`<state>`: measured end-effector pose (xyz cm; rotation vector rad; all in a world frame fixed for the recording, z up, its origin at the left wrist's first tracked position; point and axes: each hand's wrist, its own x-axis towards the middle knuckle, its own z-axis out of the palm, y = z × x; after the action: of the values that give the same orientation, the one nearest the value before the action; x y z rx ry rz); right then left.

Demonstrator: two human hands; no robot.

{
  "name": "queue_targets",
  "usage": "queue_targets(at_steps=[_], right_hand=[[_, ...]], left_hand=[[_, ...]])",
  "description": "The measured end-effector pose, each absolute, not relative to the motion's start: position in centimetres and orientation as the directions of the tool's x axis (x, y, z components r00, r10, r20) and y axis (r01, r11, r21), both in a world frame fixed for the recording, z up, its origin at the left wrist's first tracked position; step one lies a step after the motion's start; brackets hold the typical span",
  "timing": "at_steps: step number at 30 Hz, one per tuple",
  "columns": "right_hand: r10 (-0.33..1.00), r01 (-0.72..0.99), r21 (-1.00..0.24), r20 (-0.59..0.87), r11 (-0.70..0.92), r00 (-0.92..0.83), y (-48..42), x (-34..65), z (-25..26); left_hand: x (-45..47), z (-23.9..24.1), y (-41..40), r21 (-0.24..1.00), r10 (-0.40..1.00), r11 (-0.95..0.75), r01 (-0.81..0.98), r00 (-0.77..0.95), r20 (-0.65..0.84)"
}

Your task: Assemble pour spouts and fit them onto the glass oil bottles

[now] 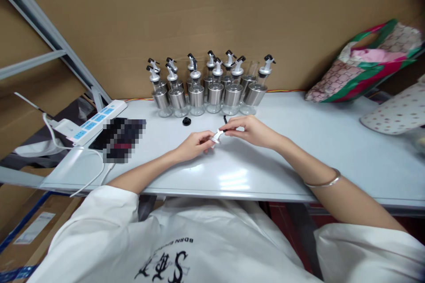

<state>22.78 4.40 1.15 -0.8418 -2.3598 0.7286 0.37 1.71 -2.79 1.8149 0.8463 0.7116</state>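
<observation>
Over the table, my left hand (196,146) pinches a silver bottle pourer (217,136) by its round base. My right hand (247,129) has its thumb and fingers closed on the pourer's black lever cap (225,119), whose tip sticks up past the fingers. A loose black stopper (186,121) lies on the table beyond my left hand. Behind it stand two rows of glass oil bottles (196,95) with steel sleeves, most topped with silver pourers and black levers. One back-row bottle (249,80) at the right shows a bare glass neck.
A white power strip (99,119) and a phone (109,135) with white cables lie at the left of the table (299,154). A patterned bag (358,68) and a white dotted object (392,115) sit at the right. Cardboard (199,9) rises behind the bottles.
</observation>
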Motion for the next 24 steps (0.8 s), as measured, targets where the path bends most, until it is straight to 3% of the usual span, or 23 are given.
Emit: queue_targets(at_steps=[24], right_hand=[[0.730, 0.347, -0.688, 0.395, 0.637, -0.557, 4.06, 22.52, 0.76]], left_hand=[[0.24, -2.96, 1.78, 0.925, 0.810, -0.314, 0.214, 0.569, 0.143]])
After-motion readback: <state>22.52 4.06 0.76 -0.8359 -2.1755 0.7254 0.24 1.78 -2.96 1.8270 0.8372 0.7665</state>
